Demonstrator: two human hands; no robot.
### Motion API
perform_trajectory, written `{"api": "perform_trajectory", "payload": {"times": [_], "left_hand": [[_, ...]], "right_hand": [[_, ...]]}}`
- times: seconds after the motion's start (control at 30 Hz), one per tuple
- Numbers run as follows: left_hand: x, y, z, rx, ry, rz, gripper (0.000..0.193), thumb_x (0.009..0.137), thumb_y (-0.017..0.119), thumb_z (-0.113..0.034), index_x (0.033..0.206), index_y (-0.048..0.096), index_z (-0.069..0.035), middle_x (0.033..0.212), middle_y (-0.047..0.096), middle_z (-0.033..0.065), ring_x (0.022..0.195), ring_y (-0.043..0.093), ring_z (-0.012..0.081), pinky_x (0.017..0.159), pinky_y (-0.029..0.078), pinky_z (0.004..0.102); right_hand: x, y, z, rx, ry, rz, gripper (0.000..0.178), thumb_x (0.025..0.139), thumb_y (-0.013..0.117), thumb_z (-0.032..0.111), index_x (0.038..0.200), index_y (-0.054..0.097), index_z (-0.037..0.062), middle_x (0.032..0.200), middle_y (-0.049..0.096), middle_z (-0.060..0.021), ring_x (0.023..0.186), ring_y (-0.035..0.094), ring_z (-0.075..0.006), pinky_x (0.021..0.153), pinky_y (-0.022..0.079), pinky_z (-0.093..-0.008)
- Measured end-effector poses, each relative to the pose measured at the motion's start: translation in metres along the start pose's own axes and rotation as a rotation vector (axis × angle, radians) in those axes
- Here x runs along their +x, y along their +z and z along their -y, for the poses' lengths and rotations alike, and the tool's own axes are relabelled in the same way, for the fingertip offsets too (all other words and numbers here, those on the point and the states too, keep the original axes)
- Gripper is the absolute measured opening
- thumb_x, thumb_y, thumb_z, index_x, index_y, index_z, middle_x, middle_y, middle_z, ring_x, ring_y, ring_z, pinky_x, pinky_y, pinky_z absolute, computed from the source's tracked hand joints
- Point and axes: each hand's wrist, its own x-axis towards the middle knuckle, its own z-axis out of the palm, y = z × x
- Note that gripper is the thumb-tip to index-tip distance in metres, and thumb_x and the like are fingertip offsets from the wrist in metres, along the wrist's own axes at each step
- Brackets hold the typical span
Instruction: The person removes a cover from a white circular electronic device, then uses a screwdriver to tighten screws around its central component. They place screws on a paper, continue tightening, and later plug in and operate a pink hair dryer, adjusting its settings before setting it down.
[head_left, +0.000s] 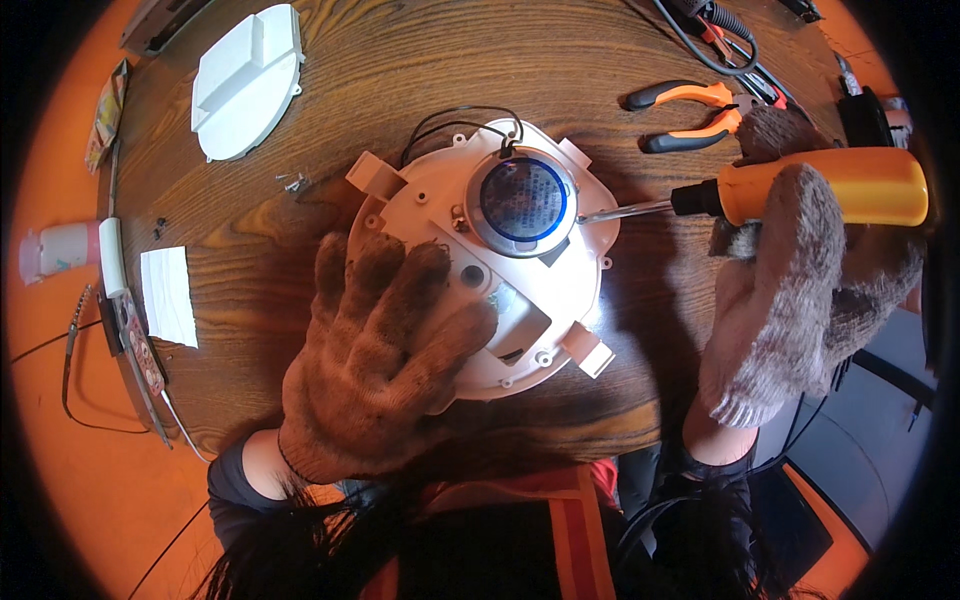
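Note:
A round white plastic housing (400, 215) lies on the wooden table, with clips at its rim and a round speaker (522, 200) set in it, its back dark with a blue ring. Two black wires (460, 108) loop from the speaker over the housing's far edge. My gloved left hand (385, 345) rests flat on the near left of the housing, fingers spread. In my gloved right hand (790, 250) is a screwdriver (830, 188) with a yellow handle, held sideways. Its metal shaft points left, and the tip meets the speaker's right edge; whether it touches a screw cannot be made out.
A white cover plate (250, 85) lies at the far left, near several small screws (292, 184). A white paper slip (168, 297) is at the left. Orange-and-black pliers (690, 115) lie beyond the screwdriver, beside a black cable (700, 62). Further tools edge the table's left side.

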Motion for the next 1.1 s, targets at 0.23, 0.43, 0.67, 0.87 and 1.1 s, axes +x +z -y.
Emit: {"api": "perform_trajectory", "payload": {"times": [0.23,0.43,0.67,0.87,1.1], "left_hand": [[-0.001,-0.004,-0.002,0.012,-0.019,0.029,0.058,0.071,0.072,-0.037,0.122,0.05,-0.019,0.141,0.029,0.0169,0.133,0.021,0.0391,0.106,0.016,0.0611],[0.001,-0.001,-0.001,0.034,0.027,-0.053,0.059,0.068,0.074,-0.036,0.12,0.051,-0.018,0.136,0.034,0.016,0.13,0.027,0.0397,0.104,0.022,0.0612],[-0.004,0.007,-0.003,0.069,0.0,-0.084,0.066,0.063,0.077,-0.035,0.122,0.054,-0.019,0.135,0.036,0.0128,0.131,0.026,0.0352,0.105,0.025,0.0553],[-0.004,0.012,0.002,0.151,0.077,-0.152,0.069,0.067,0.073,-0.038,0.128,0.049,-0.017,0.14,0.034,0.0132,0.133,0.024,0.0331,0.11,0.014,0.052],[-0.002,0.013,0.003,0.19,0.101,-0.192,0.062,0.069,0.068,-0.046,0.123,0.054,-0.018,0.13,0.043,0.014,0.126,0.035,0.0343,0.105,0.025,0.0531]], "right_hand": [[0.024,-0.001,0.013,0.447,-0.044,-0.058,0.059,0.083,0.061,0.01,0.136,0.035,0.0142,0.131,0.042,-0.0169,0.117,0.044,-0.029,0.099,0.035,-0.0463],[0.068,-0.008,0.034,1.521,0.017,-0.405,0.066,0.078,0.068,0.012,0.134,0.034,0.0083,0.116,0.055,-0.0169,0.095,0.062,-0.0262,0.084,0.052,-0.0382],[0.09,-0.027,0.041,1.771,0.019,-0.271,0.062,0.073,0.072,0.001,0.128,0.044,0.0026,0.125,0.051,-0.0109,0.112,0.05,-0.0195,0.096,0.039,-0.0308],[0.088,-0.038,0.043,1.732,-0.068,0.122,0.059,0.081,0.067,0.01,0.132,0.039,0.0001,0.131,0.046,-0.013,0.12,0.043,-0.0205,0.101,0.034,-0.0327],[0.087,-0.018,0.063,1.844,0.271,-0.201,0.069,0.083,0.057,-0.001,0.141,0.024,0.015,0.123,0.046,-0.0125,0.103,0.055,-0.0209,0.079,0.05,-0.0294]]}}
